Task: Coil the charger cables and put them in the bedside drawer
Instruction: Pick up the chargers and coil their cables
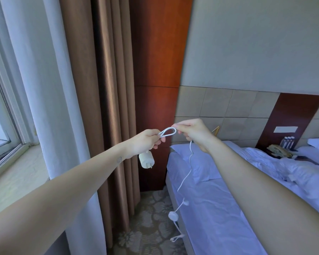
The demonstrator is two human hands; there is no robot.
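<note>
A white charger cable (185,176) stretches between my two raised hands and forms a small loop (168,133) between them. My left hand (145,142) grips one end of the loop, and the white plug adapter (146,160) hangs just below that hand. My right hand (192,132) pinches the loop's other end. From there the cable drops down along the bed's edge, past a small round white puck (173,216), to its loose tail (176,238) near the floor. No bedside drawer is in sight.
A bed (219,208) with pale blue sheets and a pillow (197,162) fills the right. Brown curtains (107,107) and white sheers hang on the left beside a window sill (13,172). A far nightstand (282,150) carries bottles. Patterned carpet (151,218) lies between.
</note>
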